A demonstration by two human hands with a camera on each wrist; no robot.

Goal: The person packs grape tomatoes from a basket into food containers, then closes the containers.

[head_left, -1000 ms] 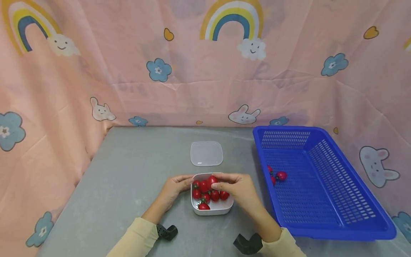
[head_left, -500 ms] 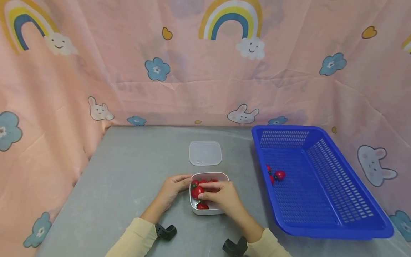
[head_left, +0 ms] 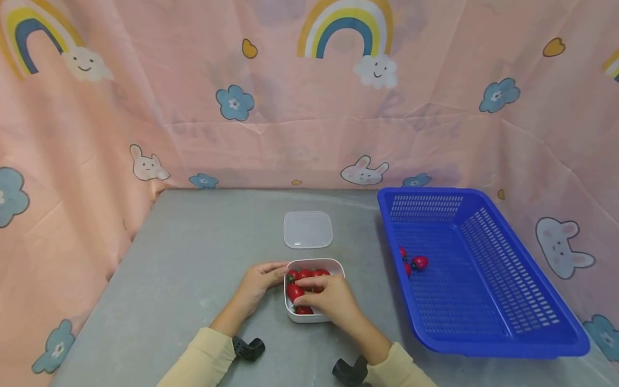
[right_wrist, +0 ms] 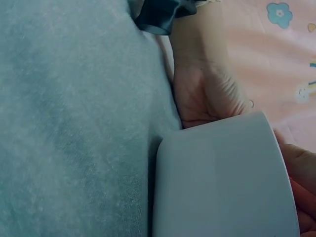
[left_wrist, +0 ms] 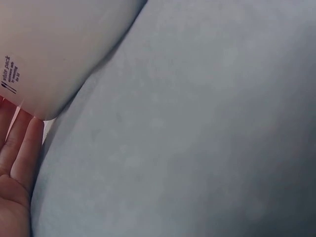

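A white plastic container (head_left: 314,318) with several cherry tomatoes (head_left: 303,274) inside stands on the table. At its left back corner, my left hand (head_left: 254,287) holds the wall, thumb at the rim; the left wrist view shows its fingers (left_wrist: 27,153) along the outside. My right hand (head_left: 333,301) reaches into the container from the right. Its thumb and forefinger are around a cherry tomato (head_left: 294,292) near the left wall. That hand hides part of the container's contents. In the right wrist view, the container's outer wall (right_wrist: 222,182) covers much of the lower part.
A clear, flat lid (head_left: 308,230) lies behind the container. On the right stands a large blue plastic basket (head_left: 483,301), with a few cherry tomatoes (head_left: 419,263) by its left wall. A pink patterned cloth (head_left: 290,140) hangs behind the grey table (head_left: 193,258).
My right hand has moved left and lower within the container, carrying a cherry tomato to the left side. Since half a second ago it has shifted only slightly. My left hand stays at the container.
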